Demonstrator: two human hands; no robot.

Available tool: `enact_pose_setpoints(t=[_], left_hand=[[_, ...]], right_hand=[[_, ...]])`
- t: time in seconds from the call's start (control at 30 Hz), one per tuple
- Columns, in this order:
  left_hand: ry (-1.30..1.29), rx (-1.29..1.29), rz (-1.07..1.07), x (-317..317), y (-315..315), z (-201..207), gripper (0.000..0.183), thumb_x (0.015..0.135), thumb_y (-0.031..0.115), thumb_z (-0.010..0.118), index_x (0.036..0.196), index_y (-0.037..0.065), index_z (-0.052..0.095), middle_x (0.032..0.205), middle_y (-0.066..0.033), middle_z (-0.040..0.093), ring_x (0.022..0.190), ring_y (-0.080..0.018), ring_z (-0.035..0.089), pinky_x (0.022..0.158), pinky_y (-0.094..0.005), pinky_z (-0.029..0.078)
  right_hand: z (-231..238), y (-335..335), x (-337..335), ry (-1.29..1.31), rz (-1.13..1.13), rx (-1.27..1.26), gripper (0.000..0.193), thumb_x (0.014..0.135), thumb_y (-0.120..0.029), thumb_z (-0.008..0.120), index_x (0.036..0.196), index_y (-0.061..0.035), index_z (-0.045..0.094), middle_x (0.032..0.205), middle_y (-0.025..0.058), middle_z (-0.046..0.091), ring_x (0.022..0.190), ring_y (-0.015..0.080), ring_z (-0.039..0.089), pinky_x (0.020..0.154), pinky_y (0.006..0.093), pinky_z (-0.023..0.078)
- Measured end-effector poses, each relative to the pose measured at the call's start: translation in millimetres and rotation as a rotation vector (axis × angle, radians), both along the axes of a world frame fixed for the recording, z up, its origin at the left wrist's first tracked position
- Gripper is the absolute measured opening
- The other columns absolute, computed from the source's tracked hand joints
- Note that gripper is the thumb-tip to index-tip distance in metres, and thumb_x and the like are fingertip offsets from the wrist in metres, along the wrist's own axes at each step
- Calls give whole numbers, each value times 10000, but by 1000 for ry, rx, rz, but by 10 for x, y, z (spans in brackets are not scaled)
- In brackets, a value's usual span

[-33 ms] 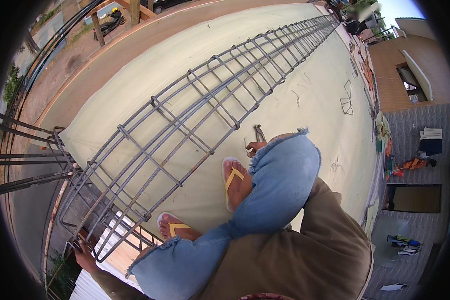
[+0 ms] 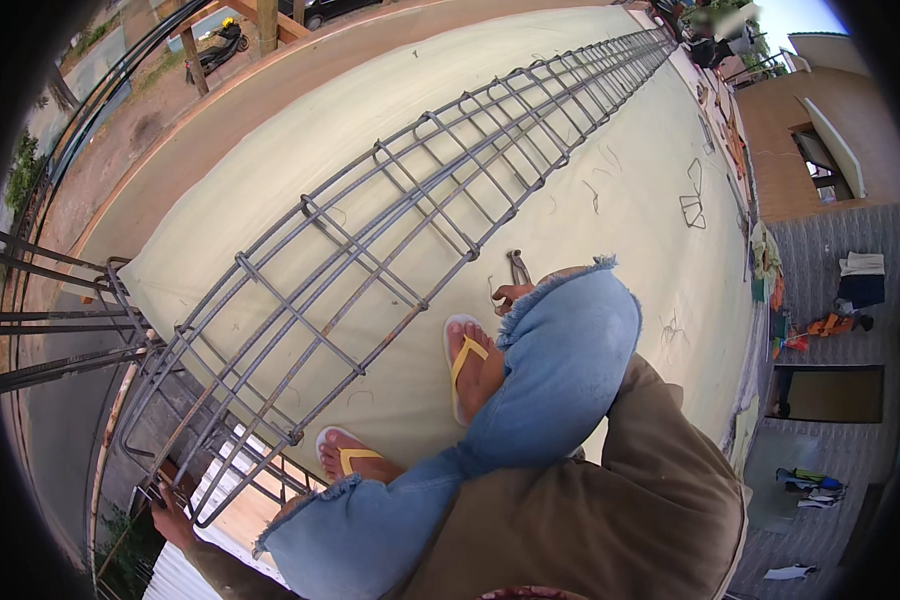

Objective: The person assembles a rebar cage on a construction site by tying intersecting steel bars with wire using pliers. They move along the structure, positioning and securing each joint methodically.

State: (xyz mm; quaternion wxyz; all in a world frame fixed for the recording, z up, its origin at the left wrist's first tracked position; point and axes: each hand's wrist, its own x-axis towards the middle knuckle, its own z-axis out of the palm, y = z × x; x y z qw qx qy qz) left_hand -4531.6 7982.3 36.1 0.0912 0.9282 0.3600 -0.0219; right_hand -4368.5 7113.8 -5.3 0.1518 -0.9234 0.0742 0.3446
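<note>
A long rebar cage [image 2: 370, 250], made of lengthwise bars tied to square stirrups, runs diagonally from the lower left to the far upper right. At its near left end, my left hand [image 2: 173, 515] has its fingers bent around a bar; the fingertips are partly hidden among the steel. My right hand [image 2: 511, 297] rests low beside my right knee, closed on the handles of a pair of tying pincers [image 2: 517, 266]. Those pincers lie close above the pale sheet, apart from the cage. A thin piece of wire [image 2: 492, 290] is beside them.
Pale sheeting [image 2: 610, 230] covers the deck under my sandalled feet. Loose wire scraps and a bent stirrup [image 2: 692, 208] lie to the right. Upright rebars [image 2: 60, 320] stick out past the deck's left edge, above a drop. A person [image 2: 715, 50] is at the far end.
</note>
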Motion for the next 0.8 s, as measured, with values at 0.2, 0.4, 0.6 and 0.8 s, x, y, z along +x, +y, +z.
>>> enact_pose_setpoints(t=[0.2,0.4,0.6,0.8], left_hand=[[-60,-271,-105,-50,134,-174,711,917,556,688,1065,-137,631,930,-296,690,875,-500,655,759,-547,488],[114,127,-188,-117,189,-375,817,924,637,609,1228,-120,573,1135,-344,622,1073,-489,602,895,-536,469],[135,-6,-117,-94,-16,-135,868,918,649,597,1352,-98,520,1181,-338,590,1112,-503,571,948,-546,456],[89,-92,-57,14,-47,-98,907,861,622,700,1331,-132,518,1245,-354,600,1198,-477,571,989,-508,454]], right_hand=[[12,48,-24,6,-18,2,458,884,-327,715,1258,-68,658,997,165,753,954,289,735,882,396,565],[13,11,-74,11,-33,4,455,887,-328,713,1255,-65,659,1000,168,752,956,284,735,884,397,564],[29,-31,-98,4,-41,6,453,889,-328,711,1252,-62,660,1002,170,751,957,280,736,885,398,564],[117,-68,-212,9,-12,77,453,895,-338,704,1251,-59,660,1006,169,751,959,276,736,890,403,563]])
